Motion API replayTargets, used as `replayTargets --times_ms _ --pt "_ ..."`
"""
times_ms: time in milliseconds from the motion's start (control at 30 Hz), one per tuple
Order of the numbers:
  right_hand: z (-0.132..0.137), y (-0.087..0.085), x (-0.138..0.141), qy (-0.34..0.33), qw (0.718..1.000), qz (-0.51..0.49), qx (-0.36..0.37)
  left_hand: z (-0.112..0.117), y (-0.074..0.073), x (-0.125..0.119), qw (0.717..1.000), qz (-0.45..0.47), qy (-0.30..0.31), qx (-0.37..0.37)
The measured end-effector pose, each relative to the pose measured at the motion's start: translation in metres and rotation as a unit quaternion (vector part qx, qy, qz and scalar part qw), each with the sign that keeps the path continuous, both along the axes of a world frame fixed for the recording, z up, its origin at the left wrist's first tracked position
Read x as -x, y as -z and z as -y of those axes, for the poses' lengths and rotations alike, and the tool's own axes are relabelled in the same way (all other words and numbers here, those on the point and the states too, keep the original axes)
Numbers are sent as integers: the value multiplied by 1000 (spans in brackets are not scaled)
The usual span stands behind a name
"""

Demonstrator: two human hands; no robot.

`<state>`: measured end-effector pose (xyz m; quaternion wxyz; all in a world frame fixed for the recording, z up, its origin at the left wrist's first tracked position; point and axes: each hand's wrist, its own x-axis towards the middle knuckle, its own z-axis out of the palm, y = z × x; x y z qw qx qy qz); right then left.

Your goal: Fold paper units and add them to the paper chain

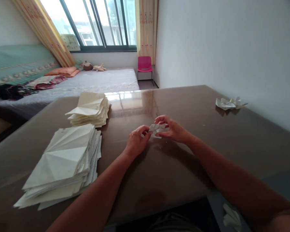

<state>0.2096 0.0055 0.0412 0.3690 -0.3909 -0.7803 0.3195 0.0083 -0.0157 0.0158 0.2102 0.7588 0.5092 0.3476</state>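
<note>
A small folded piece of paper, whitish with faint marks, is held between my hands above the brown table. My left hand pinches its left edge between thumb and fingers. On the right side, my right hand grips it with the thumb below and fingers curled above. To the left lie two stacks of creased sheets: a nearer white stack and a farther cream stack. The top sheets of both show fold lines.
Crumpled folded paper sits at the table's right, near the white wall. Beyond the table stand a bed and a pink chair below a window. A pale crumpled item lies low at the right.
</note>
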Motion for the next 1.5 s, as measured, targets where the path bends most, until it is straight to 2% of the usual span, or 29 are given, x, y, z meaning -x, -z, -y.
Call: replayTargets --times_ms 67,133,233,300,367,467,600,667,767,833,1000,1167,1333,1500 --pt "3 7 -4 12 999 30 -29 -2 2 1 1000 11 -3 15" --pt "6 10 -6 -2 993 88 -82 -2 2 0 1000 -24 13 1" --pt "10 8 -7 -36 959 224 -169 -1 0 -1 992 -104 40 -64" --pt "11 7 -7 -56 938 286 -188 1 0 0 984 -140 69 -83" --pt "10 6 -10 -78 936 297 -171 2 -1 2 979 -160 105 -76" --pt "3 9 -16 -107 961 236 -97 4 -1 5 976 -170 125 -61" --pt "-5 16 -21 -70 988 135 23 2 0 3 980 -179 75 -36" --pt "-6 20 -19 -29 991 123 43 0 1 -1 981 -186 38 -27" --pt "-6 26 -14 32 990 133 24 -2 1 -7 981 -195 -9 -4" --pt "-5 30 -11 49 989 136 -2 -2 -1 -10 977 -212 -19 2" --pt "-6 36 -12 4 986 149 -80 4 -8 -11 958 -286 8 -19" --pt "-7 24 -23 -67 970 215 -95 12 -13 -10 938 -342 47 -44" --pt "-1 5 -33 -26 934 339 -110 17 -16 -12 931 -354 54 -68" --pt "2 2 -32 -29 927 351 -127 10 -13 -13 934 -347 52 -71"
